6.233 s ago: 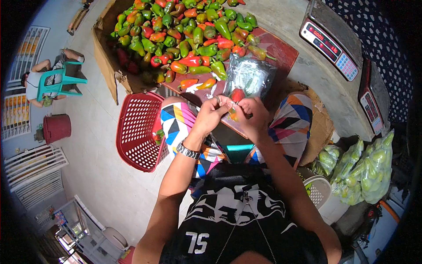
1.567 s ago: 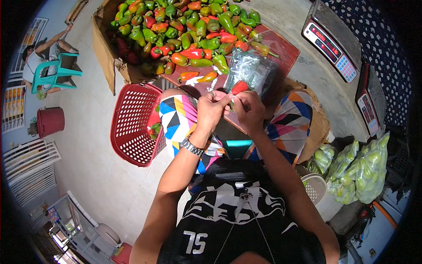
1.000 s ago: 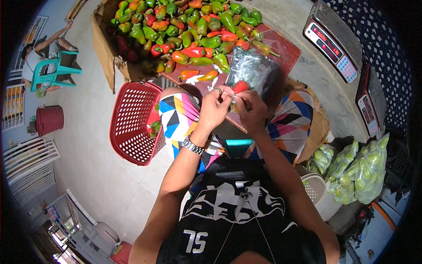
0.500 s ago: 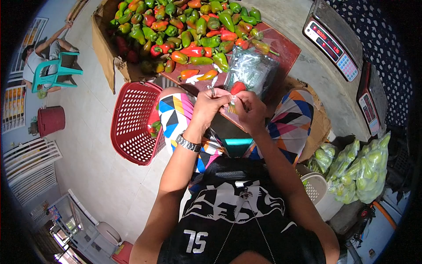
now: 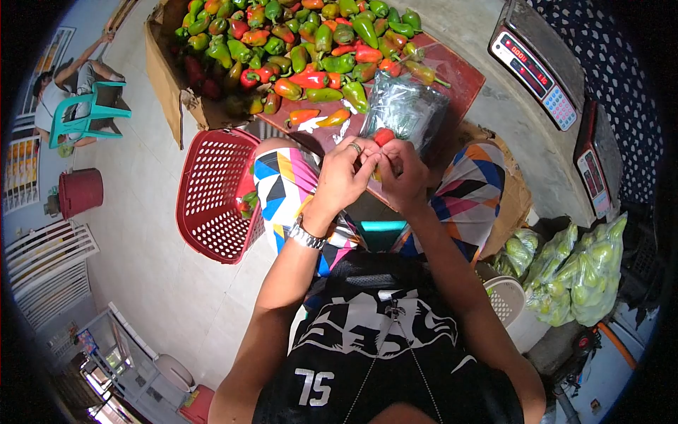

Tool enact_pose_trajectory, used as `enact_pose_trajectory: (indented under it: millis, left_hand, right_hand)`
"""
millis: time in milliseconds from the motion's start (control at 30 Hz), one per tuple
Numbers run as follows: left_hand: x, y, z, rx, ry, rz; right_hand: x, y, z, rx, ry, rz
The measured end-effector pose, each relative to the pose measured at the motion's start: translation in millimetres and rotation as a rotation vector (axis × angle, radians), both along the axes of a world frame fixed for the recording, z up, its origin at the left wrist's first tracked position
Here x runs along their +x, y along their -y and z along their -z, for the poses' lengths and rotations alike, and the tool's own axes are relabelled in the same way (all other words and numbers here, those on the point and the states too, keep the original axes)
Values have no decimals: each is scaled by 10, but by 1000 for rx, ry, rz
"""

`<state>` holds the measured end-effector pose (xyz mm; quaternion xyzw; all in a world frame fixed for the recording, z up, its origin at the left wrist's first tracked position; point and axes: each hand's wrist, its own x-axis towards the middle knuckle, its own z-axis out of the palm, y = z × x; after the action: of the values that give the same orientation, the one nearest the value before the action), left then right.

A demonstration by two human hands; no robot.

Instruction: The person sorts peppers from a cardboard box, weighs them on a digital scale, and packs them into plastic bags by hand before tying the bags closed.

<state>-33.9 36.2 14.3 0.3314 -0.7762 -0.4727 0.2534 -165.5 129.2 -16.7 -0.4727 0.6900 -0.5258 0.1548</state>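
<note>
Between the knees, just above the near edge of the low red table (image 5: 452, 71), the left hand (image 5: 344, 177) and the right hand (image 5: 405, 173) are drawn close together, fingers curled inward and pinching a small red pepper (image 5: 382, 136) that pokes up between the fingertips; both hands are nearly closed on it, though which fingers press the fruit and which press the film is hidden. A bit of thin clear wrap seems to be caught around the pepper (the fingers cover most of it, so its edges cannot be made out). Judging from its size and glossy skin, the pepper should be light, firm but hollow, and a little slick, so a hard squeeze could dent or split it; the shoulder near the stem looks like the safest place to hold, with the stem itself left alone since it may snap. The film would be limp and clingy, best taken at a free edge between thumb and forefinger. Just beyond the hands lies a crumpled stack of clear plastic bags (image 5: 406, 106), touching the table top. Farther out, a heap of green, red and orange peppers (image 5: 296, 49) fills a cardboard box (image 5: 166, 78). To the left of the knees stands a red perforated basket (image 5: 212, 191) on the floor. To the right, well apart, two digital scales (image 5: 537, 63) sit on a concrete ledge, and bagged green produce (image 5: 586, 268) rests lower right.
</note>
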Motion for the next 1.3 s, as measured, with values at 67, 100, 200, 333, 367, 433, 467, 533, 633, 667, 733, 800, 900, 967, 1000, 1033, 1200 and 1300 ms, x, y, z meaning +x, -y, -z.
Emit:
enact_pose_trajectory:
  millis: [67, 100, 200, 333, 367, 433, 467, 533, 633, 667, 733, 800, 900, 967, 1000, 1033, 1200, 1300]
  left_hand:
    - [-7, 4, -38, -62, -33, 25]
    - [-1, 2, -46, -92, -49, 38]
    - [27, 39, -9, -147, -71, 93]
    - [31, 41, 24, -73, -38, 48]
    - [34, 41, 19, 8, -19, 26]
    - [41, 50, 1, 139, 26, -2]
    - [40, 64, -15, 191, 52, -10]
    - [33, 85, -11, 258, 51, -11]
    - [30, 89, 96, 331, -5, 11]
    - [34, 88, 137, 370, -6, 22]
    - [34, 93, 171, 474, -7, 46]
    - [33, 102, 187, 605, -7, 72]
    - [49, 145, 208, 657, -6, 139]
    - [49, 123, 227, 611, 5, 97]
    - [41, 113, 201, 588, 10, 76]
    - [34, 102, 168, 533, 30, 63]
    - [21, 64, 67, 60, 89, 55]
    - [24, 81, 110, 110, 59, 76]
  right_hand:
    - [1, -1, 52, -18, 6, 5]
    - [10, -2, 63, -28, 17, 5]
    - [-1, -3, 76, -44, -15, -7]
    - [-21, 15, 28, -58, -49, -18]
    - [-25, 14, 38, -54, -36, -11]
    - [-22, 12, 56, -44, -9, 2]
    - [-22, 4, 57, -19, 1, 11]
    - [-7, -17, 26, 30, 21, 29]
    - [38, -53, 30, 78, 50, 76]
    - [54, -68, 63, 92, 91, 84]
    - [86, -83, 116, 118, 175, 100]
    - [81, -86, 127, 64, 163, 106]
    - [47, -60, 121, 19, 126, 86]
    - [20, -58, 109, 8, 82, 51]
    - [8, -56, 86, 5, 54, 28]
    - [-7, -54, 69, 2, 26, 5]
    - [-25, -87, 39, 25, 57, -44]
    - [-11, -104, 84, 0, 111, -15]
